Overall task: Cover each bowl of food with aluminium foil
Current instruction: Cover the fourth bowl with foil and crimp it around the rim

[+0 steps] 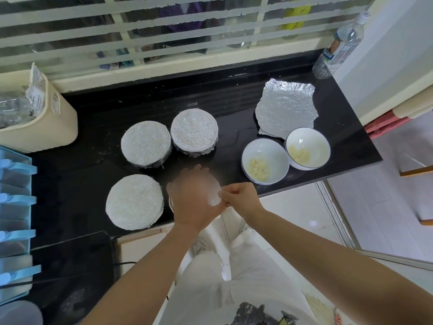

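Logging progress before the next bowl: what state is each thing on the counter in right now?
Back-left bowl: foil-covered.
Back-middle bowl: foil-covered.
Front-left bowl: foil-covered.
Bowl under the hands: mostly hidden, foil on it being pressed.
Near open bowl: uncovered, holds pale food.
Far open bowl: uncovered, holds pale food.
Foil sheet: loose, flat, crinkled.
Water bottle: upright, capped.
Left hand: flat on foil.
Right hand: pinching foil edge.

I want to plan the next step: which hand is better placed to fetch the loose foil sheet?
Probably the right hand. The foil sheet lies far right behind the two uncovered bowls, on that hand's side; the left hand would have to cross over.
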